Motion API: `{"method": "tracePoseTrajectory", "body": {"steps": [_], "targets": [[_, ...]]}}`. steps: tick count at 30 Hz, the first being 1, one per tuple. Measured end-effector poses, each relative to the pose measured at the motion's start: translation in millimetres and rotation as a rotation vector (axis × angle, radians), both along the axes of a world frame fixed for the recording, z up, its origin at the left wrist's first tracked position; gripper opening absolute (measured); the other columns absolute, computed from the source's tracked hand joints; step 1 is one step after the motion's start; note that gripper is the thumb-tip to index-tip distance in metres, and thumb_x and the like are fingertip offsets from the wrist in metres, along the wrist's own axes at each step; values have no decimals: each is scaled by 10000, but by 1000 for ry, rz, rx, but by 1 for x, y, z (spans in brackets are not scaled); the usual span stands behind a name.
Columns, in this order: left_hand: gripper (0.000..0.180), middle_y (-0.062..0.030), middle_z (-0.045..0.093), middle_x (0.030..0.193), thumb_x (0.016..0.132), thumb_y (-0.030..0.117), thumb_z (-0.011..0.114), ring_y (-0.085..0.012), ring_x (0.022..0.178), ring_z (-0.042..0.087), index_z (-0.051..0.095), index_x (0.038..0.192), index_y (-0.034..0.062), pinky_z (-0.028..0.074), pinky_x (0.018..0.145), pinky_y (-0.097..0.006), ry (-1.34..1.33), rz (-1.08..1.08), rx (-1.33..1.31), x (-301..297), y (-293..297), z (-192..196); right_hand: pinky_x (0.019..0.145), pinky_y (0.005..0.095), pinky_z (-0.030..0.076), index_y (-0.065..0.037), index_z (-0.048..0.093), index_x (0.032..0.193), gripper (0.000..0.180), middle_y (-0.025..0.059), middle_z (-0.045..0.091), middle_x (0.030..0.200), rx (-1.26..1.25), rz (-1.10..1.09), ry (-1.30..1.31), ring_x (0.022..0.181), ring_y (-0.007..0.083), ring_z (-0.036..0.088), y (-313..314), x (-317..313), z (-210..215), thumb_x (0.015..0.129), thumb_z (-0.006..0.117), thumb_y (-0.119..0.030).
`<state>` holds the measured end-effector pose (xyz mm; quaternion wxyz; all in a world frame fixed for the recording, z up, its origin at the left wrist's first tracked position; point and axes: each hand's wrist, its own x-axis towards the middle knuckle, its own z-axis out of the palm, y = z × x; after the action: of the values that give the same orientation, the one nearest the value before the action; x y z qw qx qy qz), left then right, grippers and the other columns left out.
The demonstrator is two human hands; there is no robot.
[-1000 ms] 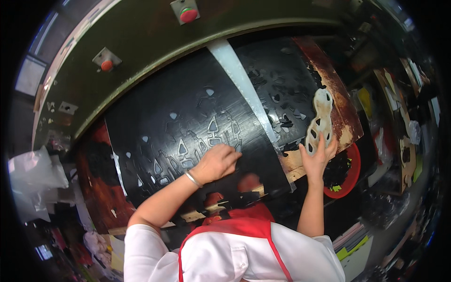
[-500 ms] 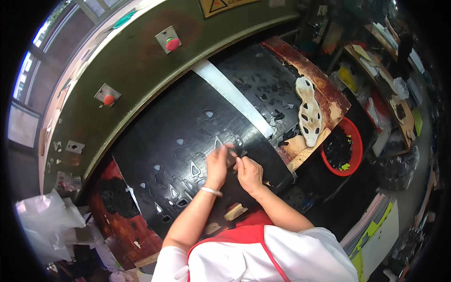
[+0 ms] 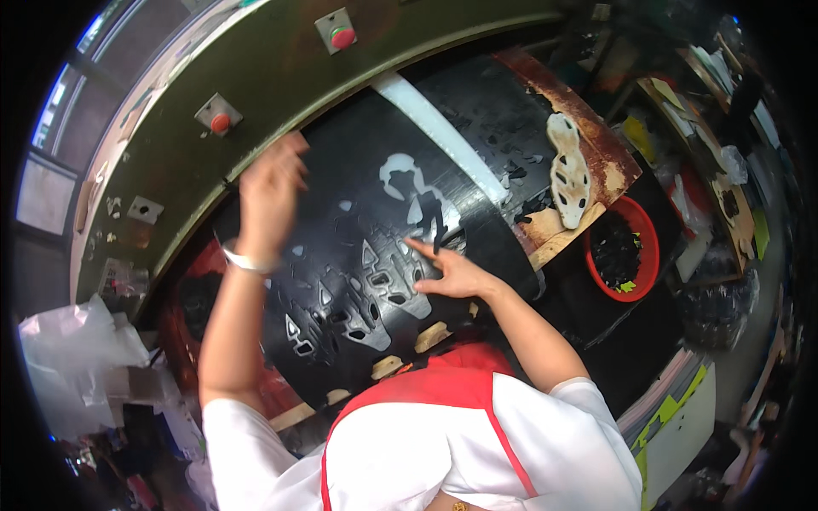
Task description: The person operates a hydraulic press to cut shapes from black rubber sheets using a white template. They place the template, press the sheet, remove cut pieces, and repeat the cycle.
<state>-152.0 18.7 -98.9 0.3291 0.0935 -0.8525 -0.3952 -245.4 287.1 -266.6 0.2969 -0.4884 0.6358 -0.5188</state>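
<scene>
A black sheet [image 3: 341, 162] lies across the work surface, with cut outlines and holes in its near half. My right hand [image 3: 460, 276] is low over these cuts, index finger and thumb stretched apart. Beside its fingertips stands a dark narrow piece [image 3: 439, 228]; whether the hand touches it is unclear. Over the sheet's far left side my left hand [image 3: 271, 192] is raised near the green machine beam, its fingers smeared by motion. Pale cut-out shapes [image 3: 400, 175] show on the sheet beyond my right hand.
The green beam [image 3: 281, 94] with red buttons [image 3: 342, 37] spans the far side. A white strip [image 3: 443, 136] crosses the surface. At right are a pale perforated template [image 3: 569, 170] and a red basin [image 3: 652, 247] of black scraps. Small wooden blocks [image 3: 433, 336] sit near my apron.
My hands were close together over the sheet's middle; now they are apart. The left has swung up and left, and the right has spread its fingers. More pale cut-out shapes show.
</scene>
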Motion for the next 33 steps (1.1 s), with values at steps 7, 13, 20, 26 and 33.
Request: {"method": "tracePoseTrajectory", "body": {"steps": [7,13,20,26,33], "targets": [[497,-156,563,1056,734,202,759,-347,968,533,587,1172,43,450,849,-428,-323,-241,-425,77,156,-124,647,241,449,-203,260,1513,806,24,664,847,231,147,-399,666,63,511,-12,-13,-8,816,645,-80],[235,-138,642,933,953,200,541,-266,807,623,612,1077,13,501,754,-359,-221,166,305,62,130,-144,791,320,504,-133,272,1494,698,142,693,929,183,-87,-424,839,184,653,-9,13,7,886,610,-192],[286,-81,647,894,980,251,545,-163,752,627,602,1061,-17,524,694,-300,-126,21,1014,59,92,-134,649,466,502,-29,576,788,459,166,661,779,229,-427,220,734,379,644,-23,73,24,896,563,-475],[278,-35,645,861,984,219,530,-114,769,594,651,1084,-11,483,701,-259,-273,108,765,43,117,-129,627,488,503,-12,625,809,501,215,639,722,145,-657,68,703,415,637,-58,90,7,978,398,-426],[304,-36,520,617,1000,291,491,-136,520,475,593,941,10,400,489,-286,571,314,744,22,-23,-11,514,388,464,-10,586,708,438,117,597,550,44,-641,-222,500,260,605,-41,82,-36,1004,427,-291]]}}
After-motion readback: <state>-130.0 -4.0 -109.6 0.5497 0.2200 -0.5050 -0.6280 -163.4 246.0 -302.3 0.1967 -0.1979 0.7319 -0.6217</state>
